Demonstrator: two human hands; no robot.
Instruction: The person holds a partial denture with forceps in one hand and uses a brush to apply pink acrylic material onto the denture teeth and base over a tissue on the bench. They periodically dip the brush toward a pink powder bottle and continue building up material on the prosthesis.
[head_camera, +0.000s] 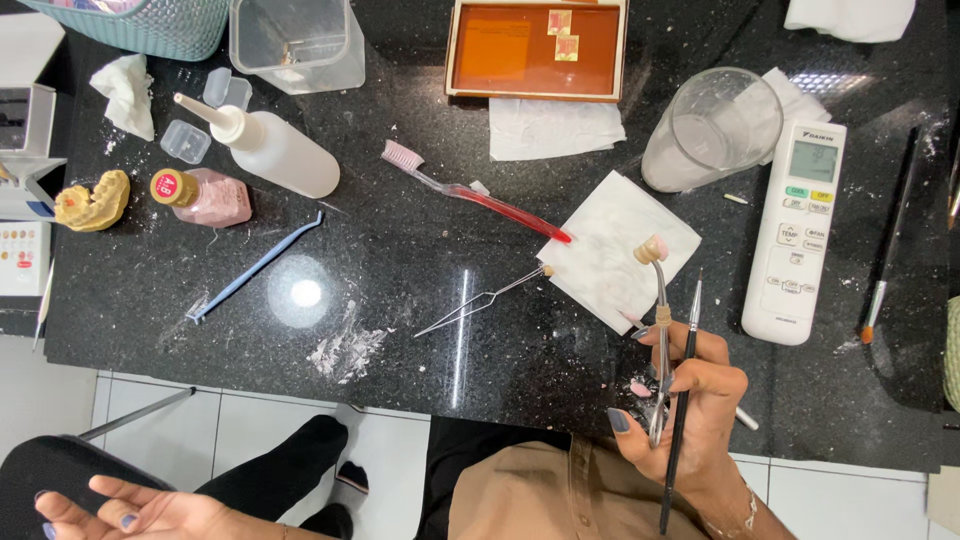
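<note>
1. The metal forceps (659, 340) and a thin black brush (683, 400) are held together in the right hand (690, 405), at the near edge of the black desk (420, 330); the fingers are clamped round both shafts.
2. Both tools are set with their long axes nearly upright in the picture, running away from the person; the forceps tip points to the far side and carries a small pinkish piece (651, 248), and the brush's fine end lies just beside the forceps shaft.
3. The left hand (130, 508) is seen low at the left, off the desk and above the tiled floor (250, 430), palm up, fingers apart and loosely curled, with nothing in it.
4. A white tissue square (615, 250) lies under the forceps tip.
5. Slim tweezers (480, 300) lie left of the tissue, slanted, and white powder (345, 350) is scattered nearby.
6. A red toothbrush (470, 190) lies diagonally, its handle end touching the tissue.
7. A white remote control (797, 230) lies to the right.
8. Farther off stand a clear cup (700, 135), a white squeeze bottle (270, 148), a pink bottle (205, 196) and an orange tray (535, 50).
</note>
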